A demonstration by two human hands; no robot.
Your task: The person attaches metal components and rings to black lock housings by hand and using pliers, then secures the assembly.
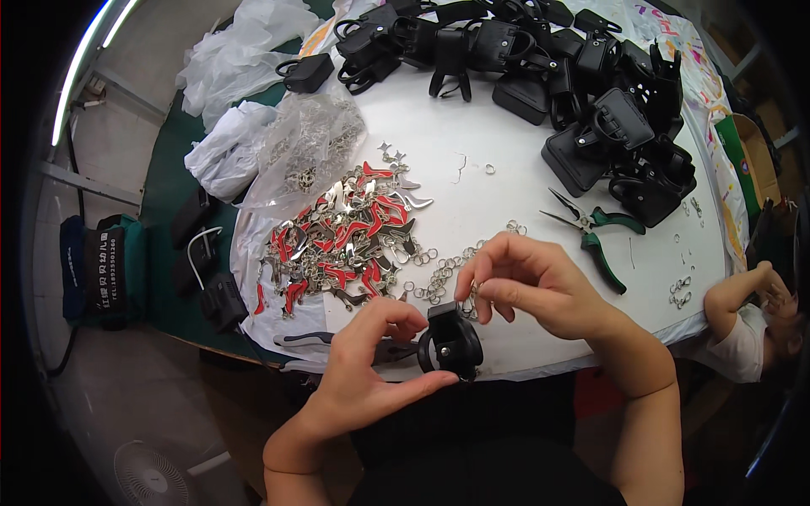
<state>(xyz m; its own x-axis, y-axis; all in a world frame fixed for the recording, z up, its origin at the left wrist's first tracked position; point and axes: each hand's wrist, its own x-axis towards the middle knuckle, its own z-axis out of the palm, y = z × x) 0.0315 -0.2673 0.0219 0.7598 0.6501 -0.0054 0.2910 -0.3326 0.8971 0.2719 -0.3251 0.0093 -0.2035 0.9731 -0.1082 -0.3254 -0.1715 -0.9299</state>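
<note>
My left hand (359, 367) is closed around a miniature black handbag (452, 344) at the table's near edge, thumb beneath it and fingers at its upper left. A round silver stud shows on the bag's side. Just above the bag's top right, my right hand (548, 291) pinches a small metal piece, too small to tell exactly. Loose metal rings (435, 278) lie behind the bag. To their left spreads a heap of high-heel-shaped charms (342, 232), red, black and silver. Green-handled long-nose pliers (596, 232) lie with jaws parted, beyond my right hand.
Many black mini handbags (498, 46) are piled along the far and right side. Clear plastic bags (312, 139) sit at the left. A grey-handled tool (304, 340) lies near the front edge. Another person (747, 325) is at the right edge. A fan (150, 475) stands lower left.
</note>
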